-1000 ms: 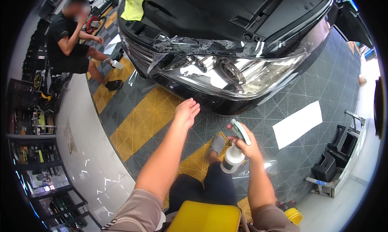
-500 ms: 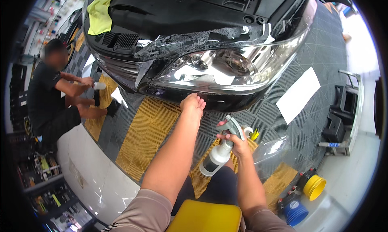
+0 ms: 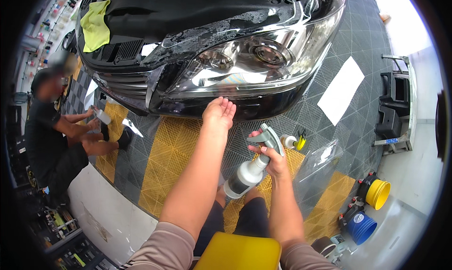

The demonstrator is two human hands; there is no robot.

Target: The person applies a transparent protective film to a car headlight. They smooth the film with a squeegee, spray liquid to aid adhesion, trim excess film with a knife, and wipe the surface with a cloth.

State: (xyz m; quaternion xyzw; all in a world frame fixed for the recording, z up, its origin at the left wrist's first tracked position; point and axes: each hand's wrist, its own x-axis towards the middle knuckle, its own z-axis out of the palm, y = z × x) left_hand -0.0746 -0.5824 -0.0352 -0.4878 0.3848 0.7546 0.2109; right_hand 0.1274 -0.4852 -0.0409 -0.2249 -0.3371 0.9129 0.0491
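My left hand [image 3: 220, 112], palm up with fingers slightly curled and apart, is just below the lower edge of the car's headlight [image 3: 270, 56], by the black bumper [image 3: 263, 107]. It holds nothing that I can see; whether the fingertips touch the car I cannot tell. My right hand [image 3: 277, 164] is wrapped round the neck and trigger of a white spray bottle [image 3: 244, 177] with a grey head, tilted in front of my knees. Wet, glossy patches lie on the black panel [image 3: 207, 33] above the headlight.
A yellow-green cloth [image 3: 95, 25] lies on the car's front. At left a co-worker [image 3: 52, 124] crouches with a spray bottle [image 3: 102, 116]. On the tiled floor are a white sheet [image 3: 341, 91], clear film [image 3: 320, 159], a yellow-topped bottle [image 3: 292, 142], yellow [image 3: 378, 194] and blue [image 3: 362, 228] buckets.
The view has shifted, so the car sits further left and higher. My left hand has turned its palm more upward beneath the headlight. My right hand still grips the spray bottle.
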